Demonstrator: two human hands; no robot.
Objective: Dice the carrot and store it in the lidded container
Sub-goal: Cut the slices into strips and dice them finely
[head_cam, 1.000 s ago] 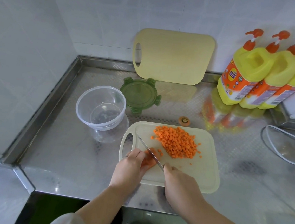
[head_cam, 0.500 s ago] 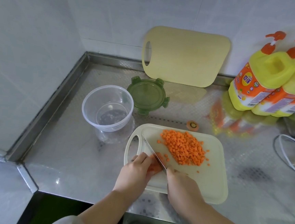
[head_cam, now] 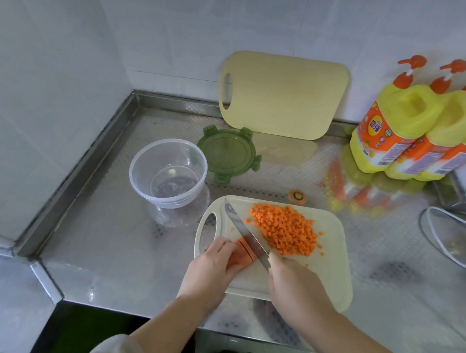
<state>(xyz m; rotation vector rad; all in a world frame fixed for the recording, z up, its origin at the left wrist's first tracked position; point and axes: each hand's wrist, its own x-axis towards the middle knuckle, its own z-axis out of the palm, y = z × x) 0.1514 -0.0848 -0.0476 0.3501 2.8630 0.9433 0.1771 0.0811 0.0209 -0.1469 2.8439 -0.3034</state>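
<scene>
The left hand (head_cam: 213,262) pins the carrot stub (head_cam: 243,254) to the cutting board (head_cam: 327,272) with curled fingers, steadying it for the knife (head_cam: 245,235) gripped in the right hand (head_cam: 293,280), while the diced heap (head_cam: 286,231) lies clear of the blade and the open tub (head_cam: 167,170) and its lid (head_cam: 228,153) wait close by on the tabletop (head_cam: 108,236).

The only print is on the orange labels of three yellow plastic pump bottles (head_cam: 417,116) standing at the back right of the steel bench (head_cam: 108,236). The nearest bottle's label (head_cam: 376,132) carries a round badge with blue Chinese characters, too blurred to read. The finer print below it and on the other two labels is illegible.
</scene>
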